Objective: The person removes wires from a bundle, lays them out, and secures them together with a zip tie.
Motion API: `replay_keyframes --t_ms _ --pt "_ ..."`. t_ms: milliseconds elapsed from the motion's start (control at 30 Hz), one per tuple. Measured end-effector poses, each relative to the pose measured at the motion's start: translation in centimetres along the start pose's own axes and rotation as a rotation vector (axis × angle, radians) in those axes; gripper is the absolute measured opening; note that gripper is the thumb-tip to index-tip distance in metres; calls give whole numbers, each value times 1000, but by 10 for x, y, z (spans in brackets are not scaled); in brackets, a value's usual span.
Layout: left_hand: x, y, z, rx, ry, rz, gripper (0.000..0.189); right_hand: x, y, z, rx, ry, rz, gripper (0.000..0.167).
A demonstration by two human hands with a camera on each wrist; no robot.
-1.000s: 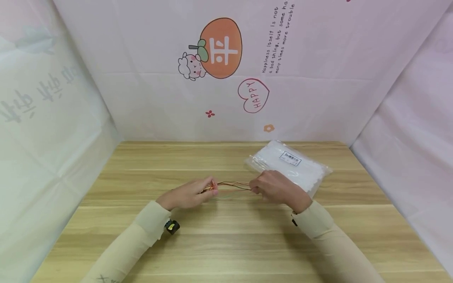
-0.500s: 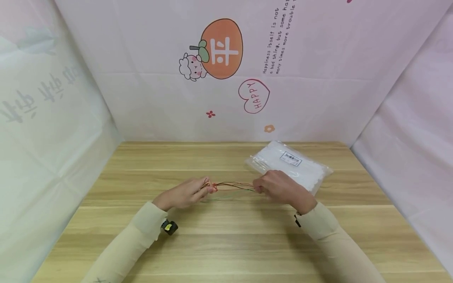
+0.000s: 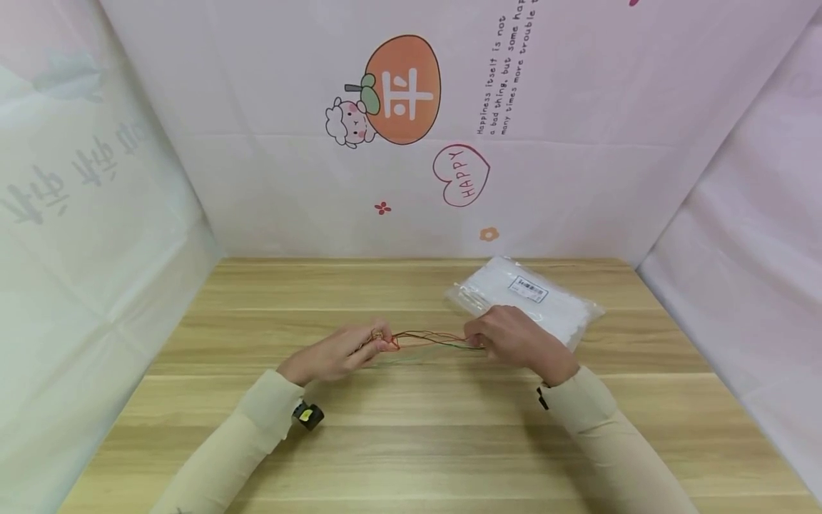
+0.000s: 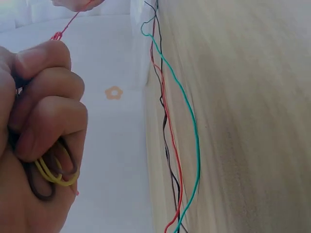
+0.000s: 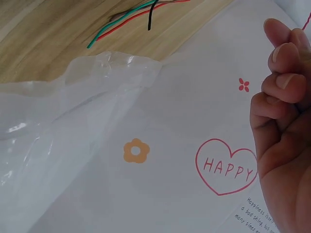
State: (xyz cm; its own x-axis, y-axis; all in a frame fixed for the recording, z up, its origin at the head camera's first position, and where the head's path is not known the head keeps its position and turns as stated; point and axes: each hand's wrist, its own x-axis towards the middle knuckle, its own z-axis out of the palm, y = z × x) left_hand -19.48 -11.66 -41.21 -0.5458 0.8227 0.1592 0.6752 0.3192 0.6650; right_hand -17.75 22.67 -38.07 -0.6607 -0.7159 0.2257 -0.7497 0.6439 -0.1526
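Observation:
My left hand (image 3: 339,353) grips a bunch of thin coloured wires (image 3: 420,335), low over the wooden table. In the left wrist view, yellow and dark wire loops (image 4: 54,172) poke out below its curled fingers (image 4: 56,116). A red wire (image 4: 73,18) runs up from that bunch to the right hand's fingertips. My right hand (image 3: 516,341), to the right, pinches the wire between thumb and fingers; the right wrist view shows a bit of red at its fingertips. Below the hands, loose green, red and black wires (image 4: 195,131) stretch along the table.
A clear plastic bag (image 3: 494,285) with white contents and a barcode label lies behind and partly under the right hand in the head view. White printed cloth (image 3: 282,193) walls the wooden table (image 3: 411,442) at the back and both sides.
The right hand has shifted slightly rightward, and the left hand slightly left, so more wire shows between them. A red-orange loop now shows at the left fingertips. The bag has stayed put.

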Motion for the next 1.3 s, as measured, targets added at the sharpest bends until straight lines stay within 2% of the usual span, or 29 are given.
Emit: replay_keyframes --t_ms 100,200,400,600,767,900,1067,1133,1300 --pt "1 0 0 -31 -31 54 14 0 1 0 -8 6 3 37" --pt "1 1 0 -74 -38 64 19 0 2 0 -15 6 6 34" --pt "2 2 2 -95 5 14 17 -2 5 0 -14 1 22 33" --pt "-2 1 -1 -125 -44 -70 22 -5 9 0 -9 8 27 34" --pt "-6 2 -3 -108 -71 -66 19 -7 12 0 11 7 33 34" --pt "-9 1 -5 -117 -75 -73 17 -10 13 -1 16 0 45 34" --pt "-14 -2 -8 -126 -53 -150 22 -14 16 -3 -1 11 40 35" --pt "-14 -3 -9 -123 -52 -151 24 -16 17 -4 6 13 49 35" --pt "-16 -3 -12 -147 -69 -102 23 -18 19 -5 22 -1 67 36"
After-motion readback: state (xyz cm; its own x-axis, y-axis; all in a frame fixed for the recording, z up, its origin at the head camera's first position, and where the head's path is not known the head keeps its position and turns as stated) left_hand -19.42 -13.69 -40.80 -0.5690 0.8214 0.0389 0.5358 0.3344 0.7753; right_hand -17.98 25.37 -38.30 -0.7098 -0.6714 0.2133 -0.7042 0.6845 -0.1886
